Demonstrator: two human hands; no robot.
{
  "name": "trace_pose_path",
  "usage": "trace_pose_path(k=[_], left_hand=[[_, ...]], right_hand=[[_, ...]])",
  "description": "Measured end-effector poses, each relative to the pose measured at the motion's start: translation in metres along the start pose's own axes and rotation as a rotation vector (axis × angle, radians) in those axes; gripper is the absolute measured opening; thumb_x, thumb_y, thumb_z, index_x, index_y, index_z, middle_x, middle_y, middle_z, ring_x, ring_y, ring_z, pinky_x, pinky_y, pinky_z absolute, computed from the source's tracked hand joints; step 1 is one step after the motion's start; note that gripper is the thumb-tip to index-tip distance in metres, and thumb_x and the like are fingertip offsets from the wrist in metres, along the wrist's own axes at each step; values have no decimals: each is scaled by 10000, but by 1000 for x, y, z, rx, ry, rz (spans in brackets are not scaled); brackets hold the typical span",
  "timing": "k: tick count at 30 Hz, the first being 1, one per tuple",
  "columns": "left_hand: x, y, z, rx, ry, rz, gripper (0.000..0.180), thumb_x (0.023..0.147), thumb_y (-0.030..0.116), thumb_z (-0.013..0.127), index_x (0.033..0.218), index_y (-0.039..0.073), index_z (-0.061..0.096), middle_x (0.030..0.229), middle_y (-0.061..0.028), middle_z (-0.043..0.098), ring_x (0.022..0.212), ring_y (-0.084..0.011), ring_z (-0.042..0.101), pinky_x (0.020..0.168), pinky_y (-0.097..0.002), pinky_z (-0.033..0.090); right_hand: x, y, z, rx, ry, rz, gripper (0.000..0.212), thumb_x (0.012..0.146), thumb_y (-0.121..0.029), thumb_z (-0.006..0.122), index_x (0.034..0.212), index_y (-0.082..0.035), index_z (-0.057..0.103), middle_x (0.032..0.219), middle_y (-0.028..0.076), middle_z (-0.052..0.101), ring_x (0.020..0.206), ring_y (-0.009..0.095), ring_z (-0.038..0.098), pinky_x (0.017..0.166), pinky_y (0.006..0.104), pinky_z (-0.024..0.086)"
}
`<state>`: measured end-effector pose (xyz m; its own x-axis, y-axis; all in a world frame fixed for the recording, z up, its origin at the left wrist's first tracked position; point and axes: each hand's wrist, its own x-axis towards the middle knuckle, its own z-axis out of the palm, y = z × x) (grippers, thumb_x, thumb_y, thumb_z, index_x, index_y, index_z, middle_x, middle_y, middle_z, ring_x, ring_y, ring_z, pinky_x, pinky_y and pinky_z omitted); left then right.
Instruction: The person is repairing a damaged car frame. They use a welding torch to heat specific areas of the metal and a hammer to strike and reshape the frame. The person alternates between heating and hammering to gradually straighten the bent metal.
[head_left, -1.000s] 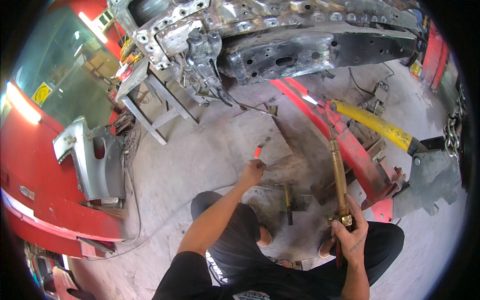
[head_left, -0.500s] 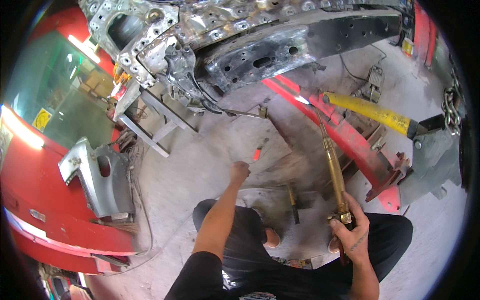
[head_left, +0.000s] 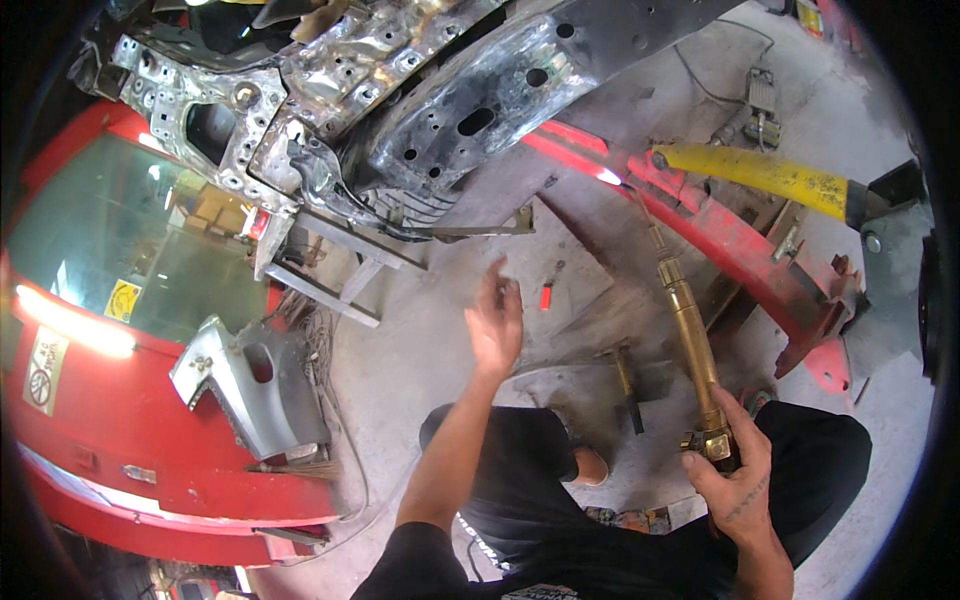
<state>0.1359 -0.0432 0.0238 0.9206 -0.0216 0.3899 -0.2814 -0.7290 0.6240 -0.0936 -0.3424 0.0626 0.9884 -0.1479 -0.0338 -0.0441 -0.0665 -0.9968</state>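
Note:
My right hand (head_left: pixel 738 478) is wrapped round the lower end of a brass gas torch (head_left: pixel 688 320), near its valve block. The torch points up and away, and a small bright flame (head_left: pixel 610 177) shows at its tip, in front of a red steel beam. My left hand (head_left: pixel 495 325) reaches forward over the floor, its fingers apart and nothing seen in them. Just right of it on the floor lies a small tool with a red end (head_left: pixel 546 297). A hammer (head_left: pixel 628 390) lies nearer my feet.
Ahead stands a stripped car front frame (head_left: pixel 330 95) with a dark bumper beam (head_left: pixel 480 120), over a grey metal stand (head_left: pixel 350 255). At right are the red steel beam (head_left: pixel 720 240) and a yellow cylinder (head_left: pixel 760 175). A silver fender (head_left: pixel 265 410) leans by a red car panel (head_left: pixel 180 390).
My left hand has opened from a closed fist and moved slightly forward. My view has shifted left, and the torch stays in my right hand with its tip lit.

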Motion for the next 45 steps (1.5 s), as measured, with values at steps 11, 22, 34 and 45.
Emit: trace_pose_path(k=[11,22,34,45], left_hand=[[125,95,-49,552,180,320,773,903,109,640,1585,30,285,607,-138,614,520,-268,623,574,-413,506],[128,100,-59,687,157,327,655,905,134,634,1514,49,410,629,-153,637,583,-349,668,597,-458,527],[83,6,-110,-490,574,21,312,1040,224,581,1239,-16,584,1088,-97,650,994,-188,625,880,-365,510],[128,-7,-127,-1277,-13,6,234,1054,225,554,1197,45,598,1072,-85,658,1027,-217,604,947,-399,473]], right_hand=[[7,3,-4,-49,-24,-54,705,701,-61,755,1359,70,540,1109,220,651,987,290,663,894,376,508],[10,3,1,-43,-43,-65,722,689,-61,744,1368,73,539,1156,234,654,1020,295,666,918,370,508],[11,-7,7,8,-40,49,707,704,-67,709,1369,95,533,1215,237,651,1070,278,660,952,368,503],[5,5,11,85,-57,116,698,720,-44,725,1380,76,531,1195,222,654,1046,262,658,951,365,498]])
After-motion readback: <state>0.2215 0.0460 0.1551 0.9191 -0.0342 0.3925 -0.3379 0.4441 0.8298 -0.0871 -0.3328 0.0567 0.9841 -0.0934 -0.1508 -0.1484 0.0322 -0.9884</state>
